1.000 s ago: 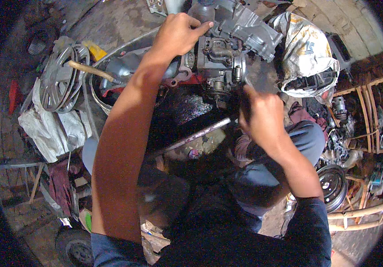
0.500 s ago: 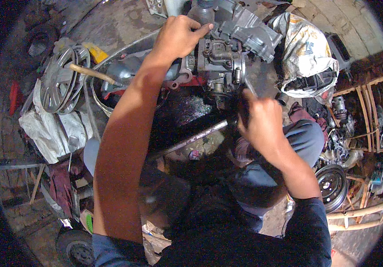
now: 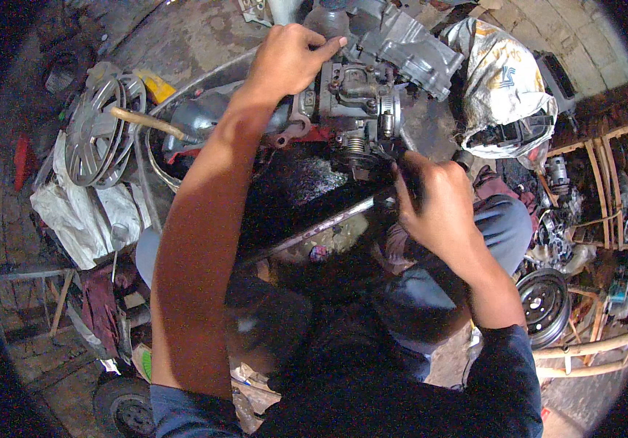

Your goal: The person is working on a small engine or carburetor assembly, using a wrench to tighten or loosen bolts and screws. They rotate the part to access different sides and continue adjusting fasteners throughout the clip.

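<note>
A grey metal throttle body (image 3: 358, 87), with a coil spring (image 3: 356, 143) and a round clamp on its right side, sits over a dark tray in front of me. My left hand (image 3: 292, 62) is closed at its far left corner, thumb pointing right; the other fingertips are hidden behind the metal. My right hand (image 3: 438, 197) is closed low on the right, around a dark-handled tool. The tool's metal tip (image 3: 384, 151) reaches beside the spring; shadow hides most of the handle and its exact kind.
A ribbed metal casing (image 3: 416, 55) stands behind the throttle body. A white sack (image 3: 500, 84) with dark parts lies to the right. Left are a wooden-handled tool (image 3: 146, 123) across the tray and spoked wheels (image 3: 95, 131). A black wheel rim (image 3: 544, 306) lies right of my knee.
My right hand has moved slightly down and right, and turned, with the tool in it. The throttle body has shifted slightly left; my left hand stays at its corner.
</note>
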The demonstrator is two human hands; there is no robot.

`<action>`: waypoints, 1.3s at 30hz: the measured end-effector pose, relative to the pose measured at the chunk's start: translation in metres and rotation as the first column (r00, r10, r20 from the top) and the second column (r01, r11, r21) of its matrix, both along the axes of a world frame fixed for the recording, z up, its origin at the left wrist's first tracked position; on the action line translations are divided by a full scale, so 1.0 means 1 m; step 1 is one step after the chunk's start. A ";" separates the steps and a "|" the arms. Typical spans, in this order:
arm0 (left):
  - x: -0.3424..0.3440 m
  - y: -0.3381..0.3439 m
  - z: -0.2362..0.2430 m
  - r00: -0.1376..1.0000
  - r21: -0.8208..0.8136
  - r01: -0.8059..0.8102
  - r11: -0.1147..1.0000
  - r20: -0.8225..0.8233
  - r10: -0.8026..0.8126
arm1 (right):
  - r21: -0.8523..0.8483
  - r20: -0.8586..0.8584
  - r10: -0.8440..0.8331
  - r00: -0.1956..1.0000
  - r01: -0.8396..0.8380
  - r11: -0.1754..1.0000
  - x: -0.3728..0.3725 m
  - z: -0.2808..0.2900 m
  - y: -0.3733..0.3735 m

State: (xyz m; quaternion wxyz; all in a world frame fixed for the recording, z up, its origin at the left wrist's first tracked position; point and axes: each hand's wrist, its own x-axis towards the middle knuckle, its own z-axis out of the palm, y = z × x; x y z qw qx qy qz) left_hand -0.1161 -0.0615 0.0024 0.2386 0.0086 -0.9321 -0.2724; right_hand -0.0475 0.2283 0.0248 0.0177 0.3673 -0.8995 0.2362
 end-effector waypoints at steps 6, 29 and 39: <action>0.003 0.002 0.004 1.000 -0.021 -0.010 1.000 0.018 0.011 | 0.007 -0.052 0.013 0.999 -0.013 1.000 -0.002 -0.012 -0.003; 0.001 -0.001 0.003 0.998 -0.025 0.008 1.000 0.066 -0.006 | 0.018 0.086 0.065 0.994 -0.066 0.998 -0.004 -0.012 0.011; 0.006 0.000 0.003 0.999 0.055 0.026 0.998 -0.039 -0.024 | -0.146 0.143 0.024 0.989 -0.003 0.989 -0.020 -0.010 0.035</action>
